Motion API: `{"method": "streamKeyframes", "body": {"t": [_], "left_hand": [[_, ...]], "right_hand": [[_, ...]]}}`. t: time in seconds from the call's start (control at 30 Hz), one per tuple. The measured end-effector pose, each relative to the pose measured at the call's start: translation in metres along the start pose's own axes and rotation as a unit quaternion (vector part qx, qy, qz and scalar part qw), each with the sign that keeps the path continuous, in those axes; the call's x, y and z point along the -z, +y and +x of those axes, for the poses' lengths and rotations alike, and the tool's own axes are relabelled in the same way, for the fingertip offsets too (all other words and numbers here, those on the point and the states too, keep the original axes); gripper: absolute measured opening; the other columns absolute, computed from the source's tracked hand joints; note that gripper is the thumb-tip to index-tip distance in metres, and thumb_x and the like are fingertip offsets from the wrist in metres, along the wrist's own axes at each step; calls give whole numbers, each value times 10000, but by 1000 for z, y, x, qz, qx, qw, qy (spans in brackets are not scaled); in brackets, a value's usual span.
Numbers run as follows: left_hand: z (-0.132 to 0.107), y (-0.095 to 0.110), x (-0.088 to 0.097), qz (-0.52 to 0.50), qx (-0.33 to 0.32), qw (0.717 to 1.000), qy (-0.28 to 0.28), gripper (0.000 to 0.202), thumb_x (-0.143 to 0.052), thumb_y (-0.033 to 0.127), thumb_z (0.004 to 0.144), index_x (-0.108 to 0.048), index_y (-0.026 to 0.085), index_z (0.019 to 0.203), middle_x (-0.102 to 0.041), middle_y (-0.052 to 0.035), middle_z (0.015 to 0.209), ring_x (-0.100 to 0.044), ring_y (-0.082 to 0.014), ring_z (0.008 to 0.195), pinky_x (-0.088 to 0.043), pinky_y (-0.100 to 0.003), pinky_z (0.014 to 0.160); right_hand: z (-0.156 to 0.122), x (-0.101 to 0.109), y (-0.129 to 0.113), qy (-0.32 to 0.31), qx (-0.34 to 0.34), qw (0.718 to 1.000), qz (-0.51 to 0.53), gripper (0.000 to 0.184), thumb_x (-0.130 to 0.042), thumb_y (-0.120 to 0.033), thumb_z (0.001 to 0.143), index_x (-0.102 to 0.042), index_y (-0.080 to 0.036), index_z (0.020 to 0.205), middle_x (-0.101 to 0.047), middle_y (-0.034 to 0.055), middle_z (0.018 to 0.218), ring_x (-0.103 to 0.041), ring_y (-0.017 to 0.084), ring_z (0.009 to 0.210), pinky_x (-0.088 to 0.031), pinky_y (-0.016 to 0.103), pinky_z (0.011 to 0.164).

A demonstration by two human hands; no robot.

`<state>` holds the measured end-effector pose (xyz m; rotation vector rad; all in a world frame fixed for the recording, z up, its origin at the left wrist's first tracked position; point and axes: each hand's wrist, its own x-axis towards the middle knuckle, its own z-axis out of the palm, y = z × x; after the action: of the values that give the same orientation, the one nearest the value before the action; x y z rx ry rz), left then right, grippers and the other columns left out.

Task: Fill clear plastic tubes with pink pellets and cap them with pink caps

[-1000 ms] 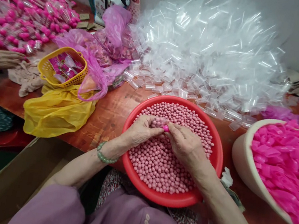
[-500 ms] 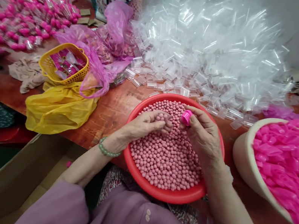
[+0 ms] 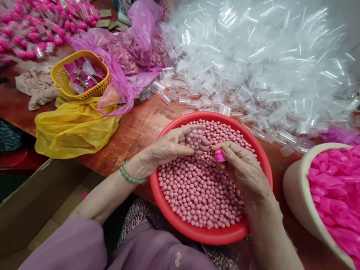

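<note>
A red bowl (image 3: 257, 166) full of small pink beads (image 3: 201, 189) sits on the wooden table in front of me. My left hand (image 3: 167, 147) is closed on a small clear tube (image 3: 195, 137) filled with pink beads, held upright over the bowl. My right hand (image 3: 241, 168) pinches a bright pink cap (image 3: 220, 155) just to the right of the tube, a short gap between them. A green bead bracelet circles my left wrist.
A big heap of clear tubes (image 3: 261, 61) lies behind the bowl. A cream basin of pink caps (image 3: 345, 195) stands at the right. A yellow basket (image 3: 79, 76), yellow bag (image 3: 75, 129), pink bags and filled tubes (image 3: 24, 12) lie left. A cardboard box (image 3: 24, 219) sits below.
My right hand came off the tube holding the pink cap, lifted away, then dropped back toward the tube. My left hand raised the filled tube more upright. The other person's hand at left left the view.
</note>
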<state>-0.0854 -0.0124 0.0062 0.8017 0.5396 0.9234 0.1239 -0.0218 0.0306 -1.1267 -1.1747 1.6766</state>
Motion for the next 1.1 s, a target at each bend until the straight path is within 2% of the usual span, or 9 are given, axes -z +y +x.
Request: {"method": "streamKeyframes", "body": {"t": [0.13, 0.2, 0.4, 0.5, 0.67, 0.8, 0.87, 0.93, 1.1], "left_hand": [[-1, -4, -3, 26, -24, 999, -13, 314, -762, 269, 826, -660, 156, 1100, -739, -61, 988, -700, -144, 915, -541, -277, 881], [-1, -6, -3, 59, -26, 998, -9, 260, -745, 332, 855, -668, 151, 1026, -722, -49, 936, -683, -128, 877, -545, -258, 834], [2, -8, 2, 103, 12, 994, 31, 362, -751, 395, 843, -638, 167, 1100, -693, -40, 974, -669, -136, 886, -570, -282, 810], [3, -8, 4, 132, 21, 989, 66, 394, -745, 391, 845, -632, 173, 1153, -680, -26, 965, -662, -114, 853, -555, -256, 800], [2, -4, 2, 189, 30, 981, -8, 408, -699, 381, 871, -654, 157, 1210, -673, -55, 1008, -679, -138, 828, -540, -239, 692], [4, -4, 2, 191, 0, 980, 48, 403, -680, 347, 875, -641, 169, 1234, -660, -33, 965, -648, -119, 762, -521, -234, 658], [6, -8, 3, 231, -9, 971, 52, 349, -696, 318, 862, -677, 163, 1175, -652, -20, 895, -614, -110, 742, -503, -227, 668], [8, -10, 4, 257, -1, 966, 25, 316, -705, 306, 855, -703, 163, 1138, -652, -21, 868, -600, -116, 752, -496, -230, 680], [10, -8, 4, 234, 28, 971, -36, 364, -701, 288, 855, -688, 173, 1200, -663, -34, 965, -634, -120, 824, -517, -239, 733]], "right_hand": [[4, 2, 1, 32, 19, 999, 10, 332, -837, -531, 730, -751, -212, 769, -509, -23, 630, -410, 71, 558, -337, 189, 482], [6, 4, 1, 46, 35, 998, 21, 326, -860, -522, 700, -762, -225, 792, -529, -25, 649, -445, 75, 571, -373, 189, 489], [7, 1, -1, 66, 67, 995, 43, 295, -848, -372, 745, -788, -274, 1017, -682, -16, 815, -625, 95, 717, -548, 221, 685], [9, -2, -2, 84, 98, 991, 40, 302, -848, -333, 744, -785, -292, 1036, -716, -19, 861, -670, 109, 761, -581, 274, 802], [7, 1, 2, 81, 84, 993, 19, 246, -843, -322, 738, -767, -274, 967, -699, -20, 897, -653, 102, 751, -566, 249, 738], [4, 4, 7, 50, 55, 996, -45, 202, -792, -363, 794, -746, -237, 945, -609, -29, 750, -561, 90, 658, -498, 210, 619], [5, 3, 8, 47, 68, 994, -75, 223, -780, -388, 811, -744, -236, 970, -609, -26, 758, -557, 91, 660, -495, 216, 630], [7, 1, 7, 57, 91, 991, -80, 259, -788, -412, 800, -744, -245, 992, -639, -16, 812, -588, 103, 697, -519, 238, 670], [15, -2, 5, 108, 127, 984, -55, 305, -825, -413, 763, -754, -264, 1020, -706, -3, 970, -650, 122, 782, -568, 286, 785]]}}
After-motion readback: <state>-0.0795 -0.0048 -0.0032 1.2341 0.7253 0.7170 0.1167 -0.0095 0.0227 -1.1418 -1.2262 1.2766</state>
